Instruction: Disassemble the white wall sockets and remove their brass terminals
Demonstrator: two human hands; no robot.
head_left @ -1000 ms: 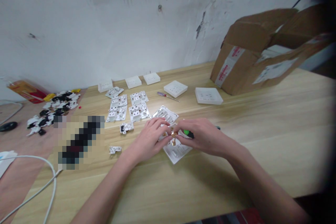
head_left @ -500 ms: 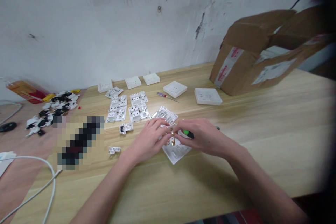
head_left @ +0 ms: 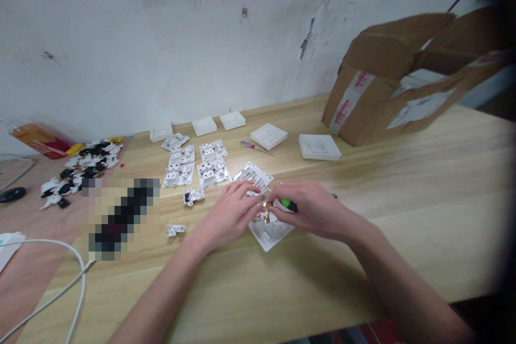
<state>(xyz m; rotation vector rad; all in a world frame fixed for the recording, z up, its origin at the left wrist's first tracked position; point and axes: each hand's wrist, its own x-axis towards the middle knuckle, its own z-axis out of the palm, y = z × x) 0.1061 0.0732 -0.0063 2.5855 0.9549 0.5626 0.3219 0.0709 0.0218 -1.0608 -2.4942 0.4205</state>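
Note:
My left hand [head_left: 228, 214] and my right hand [head_left: 312, 209] meet above a white socket faceplate [head_left: 269, 232] lying on the wooden table [head_left: 306, 274]. Between my fingers is a small white socket part with brass contacts [head_left: 266, 210], pinched mainly by my left hand. My right hand grips a screwdriver with a green and black handle [head_left: 289, 205], its shaft hidden by my fingers. Another white socket frame [head_left: 252, 175] lies just beyond my left fingers.
Several socket modules [head_left: 213, 171] and white cover plates [head_left: 269, 136] stand on the table beyond my hands, with a red-handled screwdriver [head_left: 253, 147] among them. A cardboard box [head_left: 373, 86] sits back right; a pile of black and white parts [head_left: 76, 174] and a white cable [head_left: 60, 279] lie left.
My hands stay together over the faceplate with only small shifts around the brass part. The view has moved very slightly; the objects on the table have not moved.

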